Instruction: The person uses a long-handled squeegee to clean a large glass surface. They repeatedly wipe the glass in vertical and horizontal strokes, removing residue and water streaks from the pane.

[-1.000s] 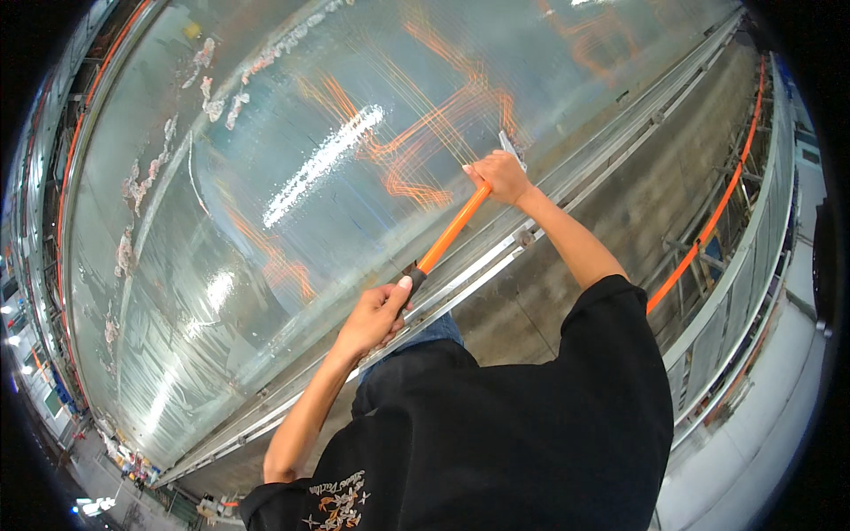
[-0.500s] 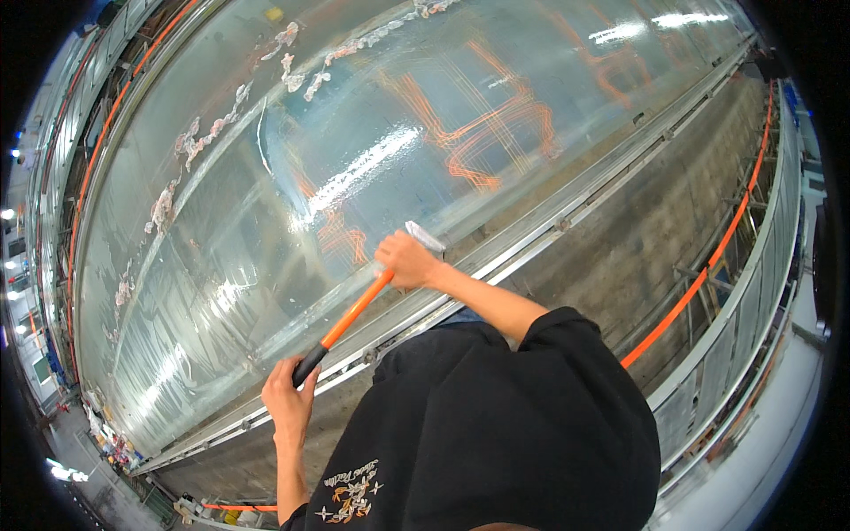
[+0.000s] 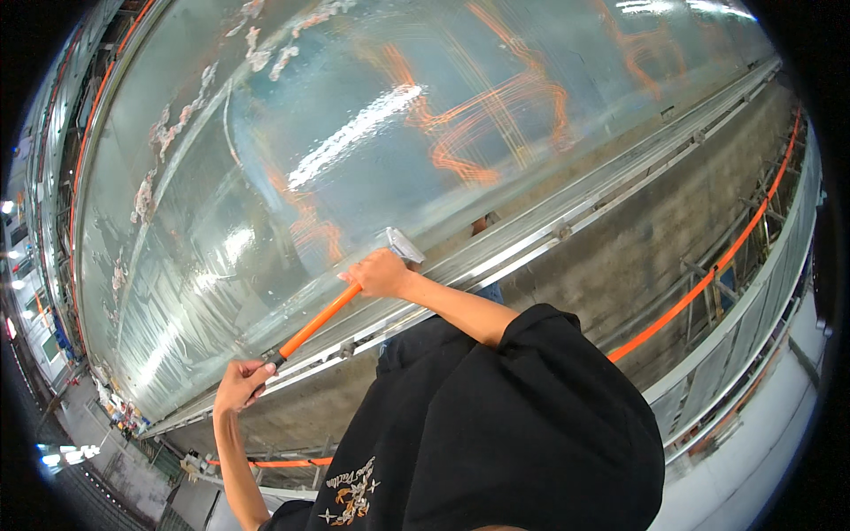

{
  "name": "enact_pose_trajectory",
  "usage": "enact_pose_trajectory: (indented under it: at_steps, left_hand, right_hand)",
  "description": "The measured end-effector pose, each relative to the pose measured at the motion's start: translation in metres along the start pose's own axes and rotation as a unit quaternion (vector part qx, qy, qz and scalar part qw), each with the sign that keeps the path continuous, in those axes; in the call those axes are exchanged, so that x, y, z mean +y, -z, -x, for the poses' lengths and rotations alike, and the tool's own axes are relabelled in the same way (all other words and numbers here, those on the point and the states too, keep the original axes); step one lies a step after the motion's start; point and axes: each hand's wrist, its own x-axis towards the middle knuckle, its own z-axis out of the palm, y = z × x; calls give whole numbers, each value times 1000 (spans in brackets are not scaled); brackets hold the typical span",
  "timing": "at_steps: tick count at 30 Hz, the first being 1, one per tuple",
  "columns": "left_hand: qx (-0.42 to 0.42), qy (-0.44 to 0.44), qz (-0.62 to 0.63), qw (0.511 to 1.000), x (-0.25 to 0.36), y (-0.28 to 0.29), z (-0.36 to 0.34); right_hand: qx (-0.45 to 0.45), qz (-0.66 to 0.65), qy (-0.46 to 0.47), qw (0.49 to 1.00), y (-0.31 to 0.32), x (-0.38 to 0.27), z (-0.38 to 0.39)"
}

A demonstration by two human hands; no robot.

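Note:
My left hand (image 3: 240, 386) is closed around the black grip end of a long-handled scraper (image 3: 312, 329). My right hand (image 3: 384, 273) wraps the upper part of its orange handle, close to the head. The flat, silvery scraper head (image 3: 405, 244) sticks out just beyond my right fist, over the near margin of a large glossy grey-green mould (image 3: 354, 205). Whether its edge touches the surface cannot be made out. Bundles of thin orange lines (image 3: 465, 124) show on the mould ahead of my hands.
Lumpy pale residue (image 3: 164, 133) runs along the mould's far left. A metal rail (image 3: 567, 228) borders its near edge. Behind my right arm lie a brown walkway (image 3: 620, 274), an orange hose-like line (image 3: 677, 310) and a metal guard panel (image 3: 708, 372). Bright lights reflect off the mould.
Both hands and the scraper have moved left in the picture, the left hand farther out and slightly lower. The view has shifted a little too. Both hands keep their grip.

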Motion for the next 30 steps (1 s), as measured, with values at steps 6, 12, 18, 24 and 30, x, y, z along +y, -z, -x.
enact_pose_trajectory:
  at_steps: [6, 12, 18, 24, 30]
  left_hand:
    - [-47, -17, -9, 999, 112, -86, -20]
    - [-54, -29, -6, 998, 209, -182, -11]
    - [-141, -21, 53, 988, 178, -178, 4]
    - [-111, 144, 76, 980, 125, -80, 58]
    - [-55, 191, 43, 979, 156, -65, 43]
  right_hand:
    - [46, 62, -14, 997, 111, 98, 39]
    - [60, 96, 19, 993, 224, 174, 63]
    - [45, 81, 58, 994, 200, 174, 62]
    - [-68, -11, 39, 997, 76, 73, 4]
    - [7, -86, 30, 996, 82, 71, 3]
